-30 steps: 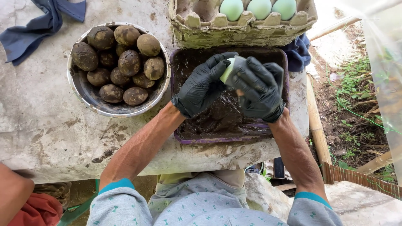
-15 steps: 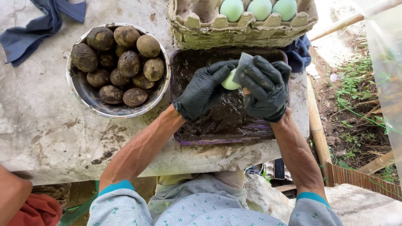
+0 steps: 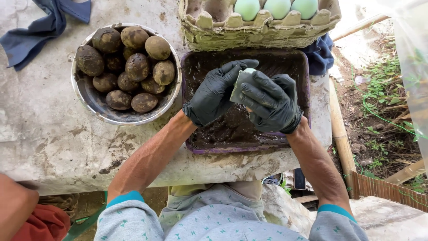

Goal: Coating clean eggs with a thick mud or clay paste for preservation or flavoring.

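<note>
Black gloves cover both hands, which meet above the purple tray (image 3: 306, 85), the reference point for this report. The left hand (image 3: 214, 96) and the right hand (image 3: 269, 105) are both curled closed around one pale green egg (image 3: 240, 80), held over the upper middle of the tray and clear of the dark mud (image 3: 232, 125) that fills it. Only a sliver of shell shows between the fingers; the egg appears partly smeared with mud, though how much of it is coated cannot be told.

Left of the tray, almost touching it, stands a metal bowl (image 3: 87, 105) heaped with mud-coated eggs (image 3: 137, 66). Beyond the tray's far edge lies a stack of cardboard egg cartons (image 3: 258, 31) with three clean green eggs (image 3: 276, 8) in the back row. A blue cloth (image 3: 318, 56) lies at the tray's far right corner, and a second blue cloth (image 3: 40, 27) lies well left of it, past the bowl. All rest on a stained concrete slab (image 3: 49, 143). Another person's arm (image 3: 13, 205) shows near the lower left, well away from the tray.

Risks noted, as judgement: the gloves look wet and slick, so the egg could slip and crack against the tray. Too firm a squeeze from two closed hands could break the shell. The tray's near edge sits close to the slab's edge; downward pressure there could tip it.
</note>
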